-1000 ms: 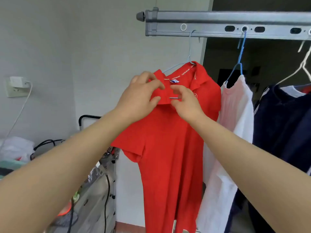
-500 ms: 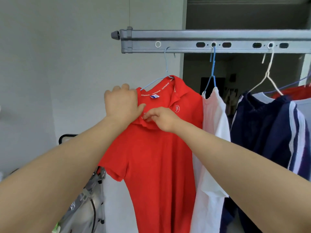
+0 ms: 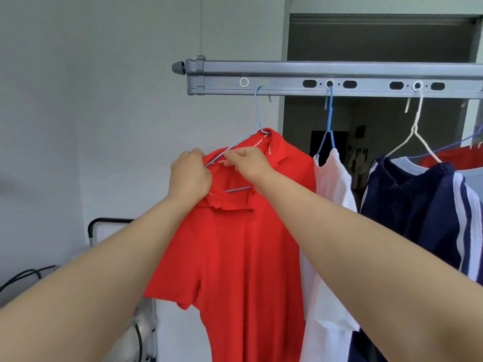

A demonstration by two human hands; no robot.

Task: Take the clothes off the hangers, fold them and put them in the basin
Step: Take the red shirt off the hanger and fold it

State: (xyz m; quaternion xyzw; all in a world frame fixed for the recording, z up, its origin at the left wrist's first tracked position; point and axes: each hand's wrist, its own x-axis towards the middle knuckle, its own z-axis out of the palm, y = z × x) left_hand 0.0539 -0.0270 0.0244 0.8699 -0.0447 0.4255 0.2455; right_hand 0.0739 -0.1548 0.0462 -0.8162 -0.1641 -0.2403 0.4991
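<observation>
A red polo shirt (image 3: 243, 246) hangs on a light blue wire hanger (image 3: 258, 113) hooked on the grey drying rail (image 3: 326, 74). My left hand (image 3: 189, 176) grips the shirt's collar and left shoulder, pulling it down so the hanger's left arm shows bare. My right hand (image 3: 248, 163) pinches the collar at the hanger wire. The placket is open, with the hanger's lower bar visible through it. No basin is in view.
To the right hang a white garment (image 3: 332, 194) on a blue hanger and a navy striped top (image 3: 418, 212) on a white hanger, then another red garment (image 3: 454, 159). A black-framed rack and cables (image 3: 109, 223) stand low on the left by the wall.
My right hand rose from the placket to the collar at the hanger wire. The left side of the collar has been pulled down off the hanger arm. The view tilted upward.
</observation>
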